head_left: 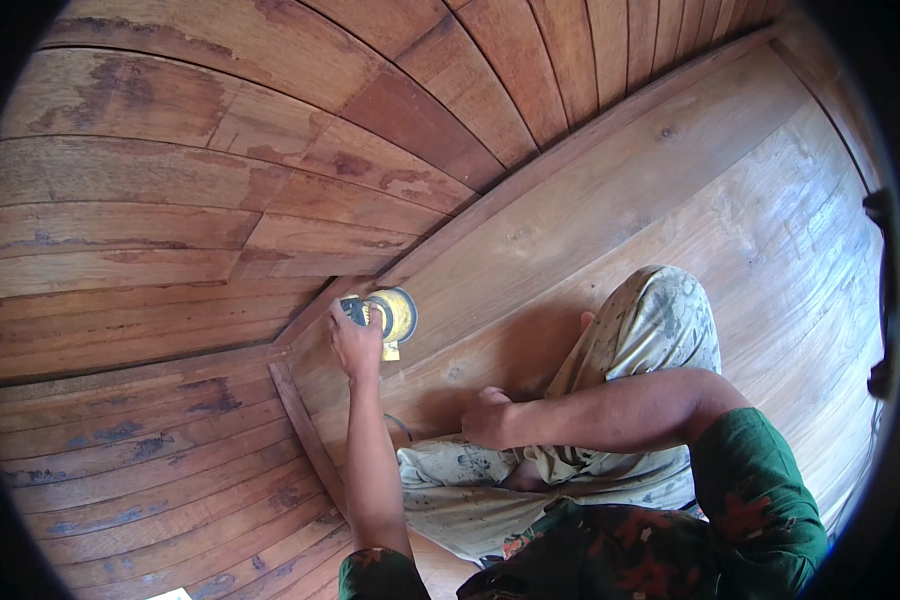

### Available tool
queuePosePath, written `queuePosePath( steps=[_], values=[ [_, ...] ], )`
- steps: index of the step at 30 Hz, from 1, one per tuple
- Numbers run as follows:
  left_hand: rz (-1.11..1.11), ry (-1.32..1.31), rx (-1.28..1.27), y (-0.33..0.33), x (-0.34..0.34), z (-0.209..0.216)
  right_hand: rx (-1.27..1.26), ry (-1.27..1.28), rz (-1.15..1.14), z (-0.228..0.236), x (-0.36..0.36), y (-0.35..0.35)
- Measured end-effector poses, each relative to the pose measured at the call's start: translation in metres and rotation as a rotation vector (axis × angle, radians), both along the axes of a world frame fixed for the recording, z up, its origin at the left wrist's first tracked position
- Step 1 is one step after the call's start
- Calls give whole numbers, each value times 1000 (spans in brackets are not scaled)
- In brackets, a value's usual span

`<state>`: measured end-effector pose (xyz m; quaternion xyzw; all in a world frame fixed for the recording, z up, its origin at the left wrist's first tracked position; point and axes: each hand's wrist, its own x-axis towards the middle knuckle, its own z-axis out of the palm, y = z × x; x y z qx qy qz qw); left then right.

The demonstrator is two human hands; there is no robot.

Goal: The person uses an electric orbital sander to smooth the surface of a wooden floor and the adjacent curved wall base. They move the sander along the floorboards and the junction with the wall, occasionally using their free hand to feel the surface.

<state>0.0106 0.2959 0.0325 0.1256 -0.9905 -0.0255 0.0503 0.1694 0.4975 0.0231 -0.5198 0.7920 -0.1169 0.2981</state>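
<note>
A yellow-and-black electric sander (395,316) is gripped in my left hand (354,342), whose fingers wrap round its dark body. The sander looks tipped on its side, its round end turned to the right, close to the corner where the wooden trim strips (305,318) meet. My right hand (488,418) is curled closed beside my crossed legs, the forearm lying across my thigh. Its fingers face away, so what they hold, if anything, is hidden. Part of a dark cord (398,424) shows between my left forearm and my trousers.
I sit on a smooth wide wooden panel (610,215). Beyond its raised edging, reddish planks (130,225) with dark worn patches spread left and ahead; more narrow planks (170,470) lie lower left. Dark objects (880,380) and a cable stand at the far right rim.
</note>
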Motion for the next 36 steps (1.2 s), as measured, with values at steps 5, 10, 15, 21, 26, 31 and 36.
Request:
queuePosePath(
  steps=[5, 10, 15, 21, 26, 31, 36],
  values=[
    [-17, -4, -7, 1, 4, 0, 8, -29, 4, -3, 1, -2],
    [-24, 5, -20, 5, 8, 1, 55, -103, 15, -3, 0, -4],
    [-30, -12, 0, 6, 9, 0, 66, -119, -3, 1, -1, -3],
    [-68, 5, 12, 5, 9, -3, 31, -2, 26, 4, 1, 1],
    [-73, 13, 10, -2, 8, -6, 26, -17, 18, 3, 1, 2],
    [-40, 11, 32, -19, 5, -4, -1, 7, -27, 3, 4, 3],
    [-3, 7, 28, -34, 0, -5, -2, 12, -21, 3, 6, 3]
  ],
)
